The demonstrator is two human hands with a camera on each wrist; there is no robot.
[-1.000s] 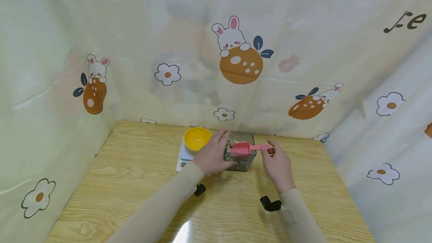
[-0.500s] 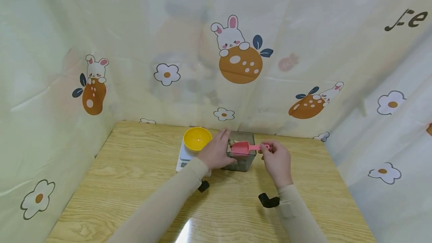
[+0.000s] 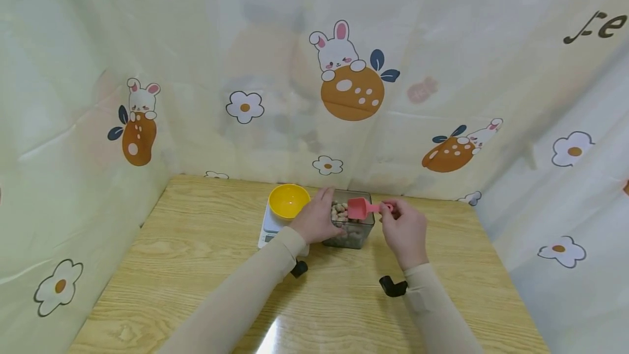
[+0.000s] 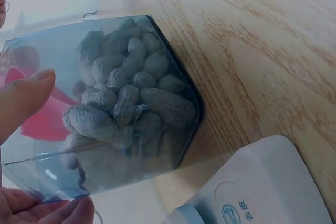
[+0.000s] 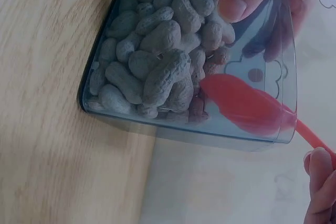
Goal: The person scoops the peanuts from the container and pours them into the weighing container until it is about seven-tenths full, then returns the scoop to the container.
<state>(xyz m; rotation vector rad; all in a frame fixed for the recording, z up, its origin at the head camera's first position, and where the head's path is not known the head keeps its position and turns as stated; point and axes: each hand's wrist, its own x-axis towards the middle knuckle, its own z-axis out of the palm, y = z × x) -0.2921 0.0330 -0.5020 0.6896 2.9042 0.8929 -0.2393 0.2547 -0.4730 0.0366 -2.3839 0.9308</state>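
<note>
A clear grey plastic box (image 3: 346, 238) stands on the table, partly filled with unshelled peanuts (image 5: 152, 66). My left hand (image 3: 316, 219) grips the box at its left side near the rim, its thumb on the front wall and its fingers on the side wall. By its handle, my right hand (image 3: 405, 232) pinches a pink scoop (image 3: 358, 208) at the box's right rim. The scoop's bowl (image 5: 244, 103) is tilted down inside the box, its tip right at the top peanuts.
Left of the box, a yellow bowl (image 3: 289, 201) sits on a white kitchen scale (image 3: 268, 233), which my left hand partly hides. A printed curtain (image 3: 275, 141) hangs along the back and sides of the wooden table (image 3: 196, 266).
The scoop has shifted right and tipped within the box, uncovering more peanuts. My left hand keeps its hold on the box after a small shift of the wrist to the right.
</note>
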